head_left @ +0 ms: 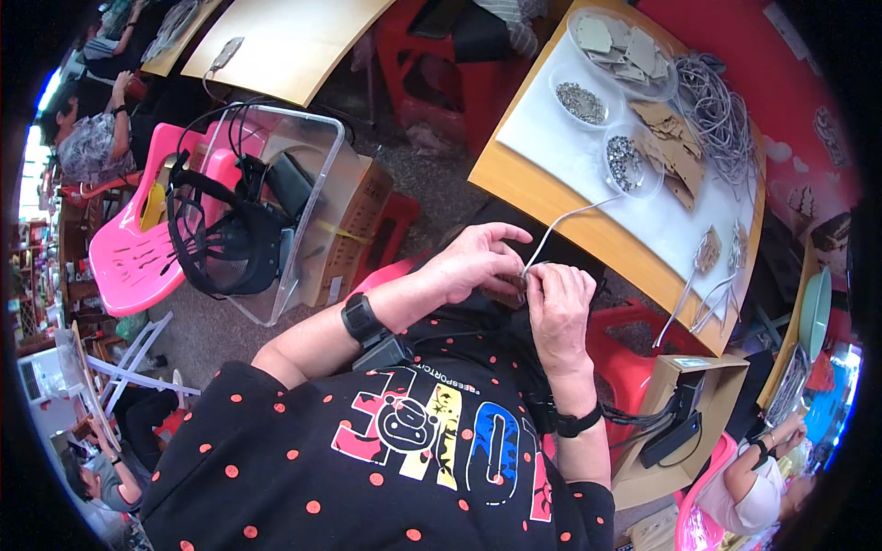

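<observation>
From the head camera, I am pinching a thin grey cord (560,223) with my left hand (473,262), fingers curled, index lifted. My right hand (558,308) is closing its fingertips on the same cord and a small brown cardboard piece (511,292), just above my lap. The cord is trailing up onto the white-covered wooden table (551,197), near the clear plastic bowls of small metal parts (628,163).
</observation>
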Action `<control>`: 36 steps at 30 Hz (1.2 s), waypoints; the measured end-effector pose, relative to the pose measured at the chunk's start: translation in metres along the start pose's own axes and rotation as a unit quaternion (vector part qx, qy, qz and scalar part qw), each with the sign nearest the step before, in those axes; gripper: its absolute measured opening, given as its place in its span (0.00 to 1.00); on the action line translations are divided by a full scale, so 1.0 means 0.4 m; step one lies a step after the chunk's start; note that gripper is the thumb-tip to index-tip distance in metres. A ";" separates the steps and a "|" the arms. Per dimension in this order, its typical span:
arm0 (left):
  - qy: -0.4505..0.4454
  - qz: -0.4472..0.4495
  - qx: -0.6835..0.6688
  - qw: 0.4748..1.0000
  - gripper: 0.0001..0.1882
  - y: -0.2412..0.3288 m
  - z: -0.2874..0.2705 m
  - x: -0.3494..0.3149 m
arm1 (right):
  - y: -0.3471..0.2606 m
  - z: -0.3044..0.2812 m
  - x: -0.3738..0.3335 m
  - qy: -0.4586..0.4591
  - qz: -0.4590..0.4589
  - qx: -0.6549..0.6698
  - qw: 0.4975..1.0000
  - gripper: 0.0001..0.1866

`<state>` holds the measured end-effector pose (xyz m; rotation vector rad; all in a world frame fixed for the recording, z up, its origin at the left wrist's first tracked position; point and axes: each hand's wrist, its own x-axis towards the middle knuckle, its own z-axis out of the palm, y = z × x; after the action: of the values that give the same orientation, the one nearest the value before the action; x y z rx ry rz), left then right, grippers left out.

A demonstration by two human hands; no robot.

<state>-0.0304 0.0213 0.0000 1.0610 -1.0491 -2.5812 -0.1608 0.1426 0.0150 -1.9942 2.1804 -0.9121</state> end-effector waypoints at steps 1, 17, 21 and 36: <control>0.001 0.005 -0.010 1.000 0.26 0.002 0.000 0.000 | -0.004 0.003 0.002 0.015 -0.001 -0.009 1.000 0.08; -0.002 -0.027 -0.077 0.997 0.30 0.001 -0.002 -0.019 | 0.028 -0.038 0.012 0.025 0.155 0.220 0.963 0.08; -0.024 -0.029 -0.082 0.996 0.29 0.021 0.011 -0.022 | 0.015 -0.055 0.011 -0.051 0.251 0.387 0.886 0.06; -0.052 -0.029 -0.067 0.996 0.27 0.011 0.009 -0.028 | 0.021 -0.044 -0.014 -0.033 0.200 0.395 0.896 0.06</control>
<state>-0.0250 0.0244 0.0112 0.9487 -0.8638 -2.7348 -0.1749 0.1543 0.0238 -1.1278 1.6595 -1.3321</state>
